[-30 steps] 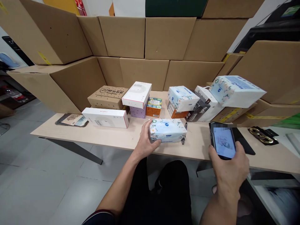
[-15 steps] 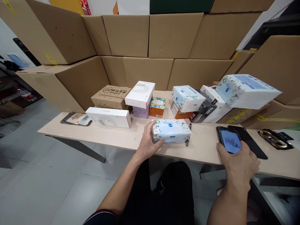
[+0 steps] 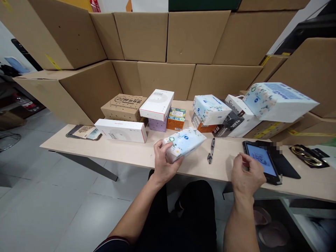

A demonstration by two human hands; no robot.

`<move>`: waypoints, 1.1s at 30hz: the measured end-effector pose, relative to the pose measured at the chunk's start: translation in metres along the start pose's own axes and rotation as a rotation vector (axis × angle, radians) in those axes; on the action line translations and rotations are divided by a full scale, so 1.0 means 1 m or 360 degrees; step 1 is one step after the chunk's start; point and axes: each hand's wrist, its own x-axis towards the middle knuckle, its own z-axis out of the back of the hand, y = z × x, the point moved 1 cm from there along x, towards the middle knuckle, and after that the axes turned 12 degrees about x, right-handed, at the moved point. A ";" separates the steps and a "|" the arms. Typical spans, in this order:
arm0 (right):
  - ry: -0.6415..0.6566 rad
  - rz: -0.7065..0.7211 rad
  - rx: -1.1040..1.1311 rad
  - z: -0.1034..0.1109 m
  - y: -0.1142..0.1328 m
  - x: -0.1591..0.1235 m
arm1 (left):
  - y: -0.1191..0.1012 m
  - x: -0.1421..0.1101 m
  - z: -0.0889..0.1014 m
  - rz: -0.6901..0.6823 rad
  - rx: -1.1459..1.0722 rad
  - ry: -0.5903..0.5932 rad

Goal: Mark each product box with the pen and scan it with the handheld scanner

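My left hand [image 3: 165, 161] grips a floral white-and-blue tissue pack [image 3: 185, 141] by its left end, thumb in front. The pack is tilted, with its right end turned toward the back. Just right of it a pen [image 3: 211, 151] lies on the table. My right hand [image 3: 248, 175], fingers curled in and nothing visible in them, is above the front edge beside a phone [image 3: 262, 159] with a lit screen. The phone lies partly over a dark flat case [image 3: 291, 171].
Behind stand a white power bank box [image 3: 157, 103], a brown carton [image 3: 124, 105], an orange box [image 3: 175, 122] and another tissue pack [image 3: 211, 110]. A larger tissue pack [image 3: 280, 101] rests on boxes at right. Gold-handled scissors [image 3: 307, 155] lie far right. Cardboard walls [image 3: 165, 80] enclose the back.
My left hand has turned and tilted the tissue pack and drawn it left, uncovering the pen. My right hand has let go of the phone and moved left; the phone now sits farther right.
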 end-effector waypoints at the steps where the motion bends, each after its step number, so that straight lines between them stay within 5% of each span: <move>1: -0.0006 -0.0062 0.0024 0.001 -0.001 -0.001 | 0.000 0.000 0.001 0.0003 0.0037 -0.0061; 14: 0.0070 -0.0202 0.0146 0.005 -0.002 -0.002 | -0.006 0.018 0.008 -0.0093 0.0539 -0.0354; 20: 0.0094 -0.0211 0.0171 0.004 -0.005 -0.003 | -0.022 0.063 -0.002 -0.0326 0.0582 -0.0544; 26: 0.0119 -0.0242 0.0199 0.005 -0.004 -0.004 | -0.020 0.123 -0.045 -0.0120 0.0826 -0.0276; 33: 0.0192 -0.0122 0.0246 -0.002 0.009 0.003 | -0.028 0.138 -0.061 -0.0090 0.0908 -0.0066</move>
